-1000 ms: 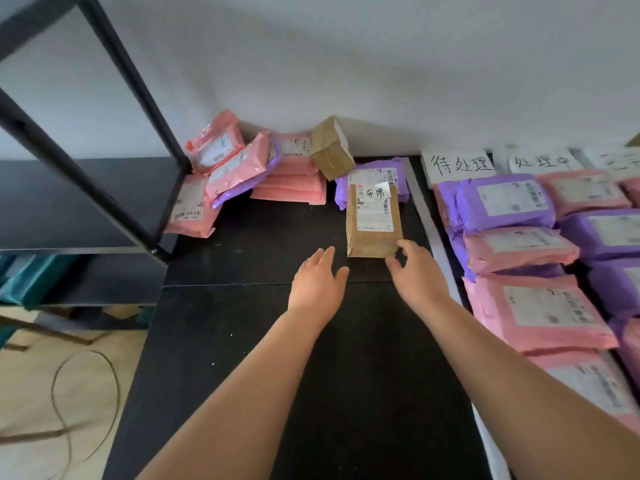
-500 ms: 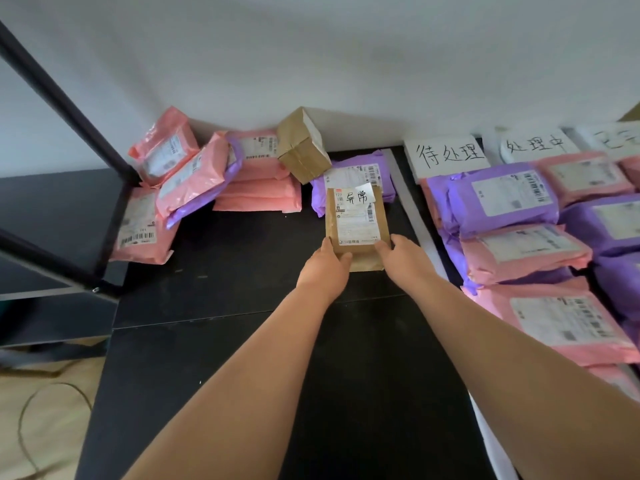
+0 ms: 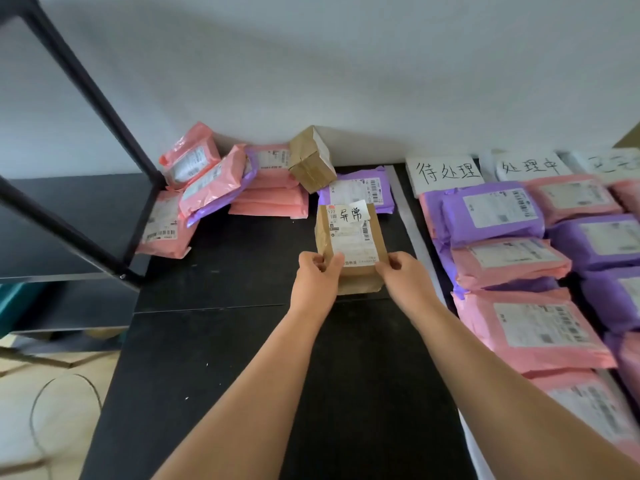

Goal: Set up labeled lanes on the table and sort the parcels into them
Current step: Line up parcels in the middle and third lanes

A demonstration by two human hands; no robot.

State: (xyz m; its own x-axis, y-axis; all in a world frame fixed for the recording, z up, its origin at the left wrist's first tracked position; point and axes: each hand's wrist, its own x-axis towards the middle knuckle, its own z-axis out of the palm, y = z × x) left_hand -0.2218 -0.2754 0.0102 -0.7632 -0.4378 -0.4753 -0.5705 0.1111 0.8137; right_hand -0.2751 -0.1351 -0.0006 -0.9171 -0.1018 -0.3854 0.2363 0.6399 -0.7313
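Black table point(image 3: 214, 271) against a pale wall, with pink and purple sorted parcels point(image 3: 502, 261) ranked under handwritten lane labels point(image 3: 446, 171) on the right and an unsorted heap point(image 3: 242, 181) at the back left. At centre, just left of the white dividing strip point(image 3: 412, 230), a brown paper parcel point(image 3: 349, 237) topped with a handwritten slip point(image 3: 351, 213), just in front of a purple parcel point(image 3: 360, 188). Held at its near corners: left hand point(image 3: 317, 271) curled round the left one, thumb on the top face; right hand point(image 3: 403, 271) pinching the right one likewise. Probably light and fairly stiff, judging by the flat shape and crisp paper; more likely to crumple than to break, and matte enough not to slip. Best taken as now, by both near corners or along the long sides, clear of the slip, seemingly only lightly stuck. Against half a second ago: grip closed further, thumbs over the label. Against a second ago: both hands then open and short of the parcel.
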